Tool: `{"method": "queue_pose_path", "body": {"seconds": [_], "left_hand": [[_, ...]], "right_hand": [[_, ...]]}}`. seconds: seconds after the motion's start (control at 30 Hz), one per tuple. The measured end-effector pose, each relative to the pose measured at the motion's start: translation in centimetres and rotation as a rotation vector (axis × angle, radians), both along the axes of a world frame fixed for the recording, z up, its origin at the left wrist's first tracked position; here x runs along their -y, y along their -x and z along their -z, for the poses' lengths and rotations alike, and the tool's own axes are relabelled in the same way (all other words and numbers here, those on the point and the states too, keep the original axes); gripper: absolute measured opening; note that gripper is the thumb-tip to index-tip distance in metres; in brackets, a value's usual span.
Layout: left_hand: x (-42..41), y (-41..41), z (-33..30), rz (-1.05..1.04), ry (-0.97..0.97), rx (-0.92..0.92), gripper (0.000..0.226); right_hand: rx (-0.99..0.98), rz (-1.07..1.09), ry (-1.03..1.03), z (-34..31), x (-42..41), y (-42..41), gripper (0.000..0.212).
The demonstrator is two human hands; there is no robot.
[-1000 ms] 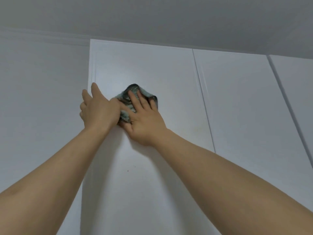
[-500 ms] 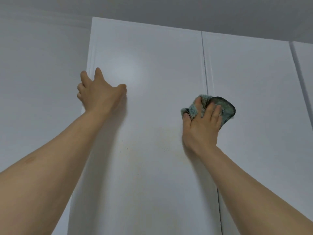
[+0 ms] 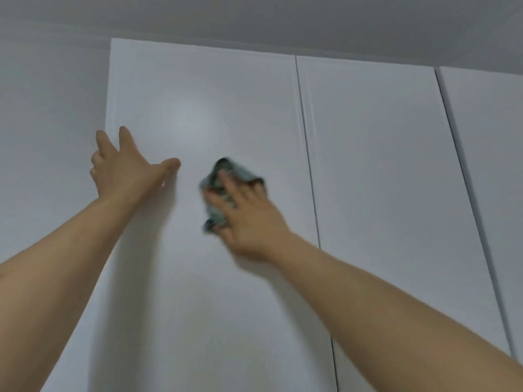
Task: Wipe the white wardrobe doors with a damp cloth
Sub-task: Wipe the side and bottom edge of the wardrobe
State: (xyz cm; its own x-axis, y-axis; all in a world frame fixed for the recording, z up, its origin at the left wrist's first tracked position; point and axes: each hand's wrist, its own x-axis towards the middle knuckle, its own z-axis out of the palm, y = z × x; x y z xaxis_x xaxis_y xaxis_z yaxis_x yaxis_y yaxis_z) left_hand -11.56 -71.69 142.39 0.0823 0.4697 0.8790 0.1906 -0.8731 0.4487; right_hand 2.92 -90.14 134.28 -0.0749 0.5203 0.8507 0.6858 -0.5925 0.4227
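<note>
The leftmost white wardrobe door (image 3: 203,292) fills the middle of the head view. My right hand (image 3: 249,216) presses a crumpled grey-green cloth (image 3: 218,190) flat against this door with straight, spread fingers; both are motion-blurred. My left hand (image 3: 124,171) lies open on the same door near its left edge, fingers straight and thumb stretched to the right, a short gap from the cloth. Part of the cloth is hidden under my right palm.
A second white door (image 3: 390,193) and a third (image 3: 492,165) stand to the right, split by narrow dark gaps. A plain wall (image 3: 48,142) adjoins the wardrobe on the left. The ceiling (image 3: 283,21) runs just above the door tops.
My right hand swept the cloth from beside my left hand out to the right door seam, then back left to the door's middle. My left hand stayed pressed near the left edge.
</note>
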Motion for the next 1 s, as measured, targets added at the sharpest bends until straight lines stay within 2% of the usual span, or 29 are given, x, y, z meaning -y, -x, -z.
{"method": "queue_pose_path", "body": {"seconds": [0.17,0.33,0.43,0.5,0.53,0.7,0.8,0.87,1.0], "left_hand": [[-0.2,0.9,0.9,0.155,-0.022,0.088,0.112],[-2.4,3.5,3.3,0.312,-0.021,0.125,0.076],[-3.1,4.0,4.3,0.397,-0.025,0.167,0.045],[-3.8,4.2,4.4,0.384,-0.047,0.159,0.027],[-4.2,4.6,4.4,0.386,-0.059,0.151,0.024],[-4.2,4.8,4.4,0.483,-0.077,0.047,0.026],[-3.9,5.1,4.6,0.502,-0.068,-0.052,0.062],[-3.1,5.3,5.0,0.500,-0.068,-0.077,0.079],[-1.5,5.2,6.8,0.387,-0.122,-0.103,0.082]], "right_hand": [[-0.260,0.084,-0.284,-1.0,8.0,-4.0,0.070],[-0.427,0.162,-0.582,1.1,3.8,-2.2,0.072],[-0.435,0.173,-0.593,0.3,-0.1,0.1,0.072],[-0.401,0.159,-0.548,-0.7,-2.6,2.0,0.072],[-0.387,0.152,-0.519,-1.2,-4.1,3.2,0.072],[-0.306,0.074,-0.336,-2.1,-11.6,8.6,0.072],[-0.221,0.031,-0.206,-0.4,-15.7,11.0,0.083],[-0.227,-0.009,-0.181,0.8,-16.7,11.6,0.086],[-0.130,0.090,-0.092,2.6,-15.4,10.5,0.086]]}}
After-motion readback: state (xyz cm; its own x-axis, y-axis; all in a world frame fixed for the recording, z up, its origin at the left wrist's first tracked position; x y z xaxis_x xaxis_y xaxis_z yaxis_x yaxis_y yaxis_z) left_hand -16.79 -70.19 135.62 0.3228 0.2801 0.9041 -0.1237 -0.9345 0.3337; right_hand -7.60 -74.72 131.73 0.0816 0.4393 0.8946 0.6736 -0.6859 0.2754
